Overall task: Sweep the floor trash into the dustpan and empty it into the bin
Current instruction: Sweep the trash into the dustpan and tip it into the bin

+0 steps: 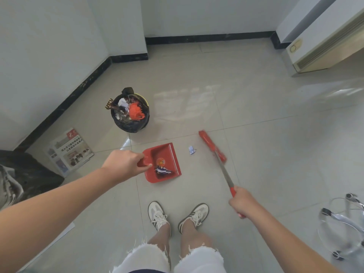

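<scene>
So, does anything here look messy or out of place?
Yes. The bin is heaped with trash above its rim, with some hanging over the side. One crumpled scrap lies on the floor between the dustpan and the broom, not yet swept in. Newspapers lie on the floor by the wall.

One wide-angle camera on the person's head looks forward and steeply down from standing height at the tiled floor [246, 107], with shoes [157, 214] at 6 o'clock, the bin [130, 126] at 10, the wall corner [144, 26] at 11, the left hand [123, 164] gripping the dustpan [169, 152] at 8, and the right hand [244, 201] gripping the broom [211, 145] at 5.
</scene>
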The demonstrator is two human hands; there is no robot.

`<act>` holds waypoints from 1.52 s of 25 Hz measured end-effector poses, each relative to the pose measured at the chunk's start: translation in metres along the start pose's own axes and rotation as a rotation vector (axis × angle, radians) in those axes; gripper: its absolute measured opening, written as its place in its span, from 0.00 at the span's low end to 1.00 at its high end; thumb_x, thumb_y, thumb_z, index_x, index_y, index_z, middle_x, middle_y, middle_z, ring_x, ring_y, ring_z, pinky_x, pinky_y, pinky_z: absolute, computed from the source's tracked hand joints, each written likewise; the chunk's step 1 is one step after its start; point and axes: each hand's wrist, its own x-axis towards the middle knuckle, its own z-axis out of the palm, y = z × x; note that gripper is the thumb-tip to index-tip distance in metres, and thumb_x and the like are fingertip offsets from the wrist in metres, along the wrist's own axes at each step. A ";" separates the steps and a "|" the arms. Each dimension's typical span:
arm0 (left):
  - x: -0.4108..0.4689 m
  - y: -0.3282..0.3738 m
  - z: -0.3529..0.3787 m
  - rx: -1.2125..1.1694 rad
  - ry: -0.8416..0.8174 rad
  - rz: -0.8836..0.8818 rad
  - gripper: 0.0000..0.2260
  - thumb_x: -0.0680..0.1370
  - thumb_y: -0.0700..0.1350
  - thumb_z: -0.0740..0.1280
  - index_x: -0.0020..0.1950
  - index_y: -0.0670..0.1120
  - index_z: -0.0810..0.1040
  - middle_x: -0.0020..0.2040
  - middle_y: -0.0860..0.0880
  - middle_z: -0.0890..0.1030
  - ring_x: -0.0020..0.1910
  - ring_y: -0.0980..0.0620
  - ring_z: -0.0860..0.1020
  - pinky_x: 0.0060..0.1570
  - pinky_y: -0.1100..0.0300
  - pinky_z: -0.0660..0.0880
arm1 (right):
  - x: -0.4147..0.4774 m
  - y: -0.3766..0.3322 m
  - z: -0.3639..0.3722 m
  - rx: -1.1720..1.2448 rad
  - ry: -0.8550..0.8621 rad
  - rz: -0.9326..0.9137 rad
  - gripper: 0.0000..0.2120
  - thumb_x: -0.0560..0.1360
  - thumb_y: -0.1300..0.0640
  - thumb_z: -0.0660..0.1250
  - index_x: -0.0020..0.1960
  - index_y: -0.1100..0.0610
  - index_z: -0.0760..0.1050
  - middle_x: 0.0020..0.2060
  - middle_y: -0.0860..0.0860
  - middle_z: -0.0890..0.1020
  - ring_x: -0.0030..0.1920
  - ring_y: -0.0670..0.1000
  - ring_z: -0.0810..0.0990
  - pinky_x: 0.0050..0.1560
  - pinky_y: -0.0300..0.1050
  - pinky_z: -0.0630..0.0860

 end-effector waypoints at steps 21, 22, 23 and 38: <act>0.001 0.025 -0.002 -0.082 0.006 -0.083 0.22 0.76 0.66 0.59 0.35 0.49 0.71 0.32 0.51 0.78 0.34 0.50 0.77 0.27 0.60 0.64 | -0.092 0.083 -0.035 -0.525 0.049 -0.123 0.34 0.72 0.60 0.58 0.74 0.39 0.59 0.63 0.46 0.78 0.60 0.50 0.78 0.55 0.40 0.75; 0.005 0.031 -0.001 -0.087 -0.001 -0.085 0.22 0.76 0.66 0.58 0.36 0.49 0.72 0.33 0.51 0.78 0.34 0.50 0.77 0.27 0.60 0.64 | -0.081 0.088 -0.032 -0.574 0.072 -0.117 0.34 0.72 0.60 0.57 0.75 0.40 0.58 0.64 0.48 0.77 0.62 0.51 0.77 0.57 0.42 0.74; 0.011 0.038 0.000 -0.086 -0.010 -0.086 0.21 0.76 0.66 0.58 0.37 0.49 0.74 0.34 0.51 0.78 0.35 0.50 0.77 0.27 0.60 0.64 | -0.068 0.091 -0.029 -0.616 0.082 -0.107 0.34 0.72 0.60 0.57 0.76 0.42 0.58 0.64 0.49 0.78 0.63 0.52 0.77 0.59 0.43 0.74; 0.043 0.064 -0.011 -0.039 0.013 -0.123 0.23 0.76 0.66 0.59 0.30 0.51 0.63 0.31 0.52 0.76 0.34 0.49 0.76 0.30 0.60 0.70 | 0.035 0.095 -0.011 -0.423 0.150 -0.085 0.33 0.74 0.63 0.58 0.77 0.45 0.57 0.59 0.56 0.80 0.59 0.56 0.79 0.56 0.47 0.76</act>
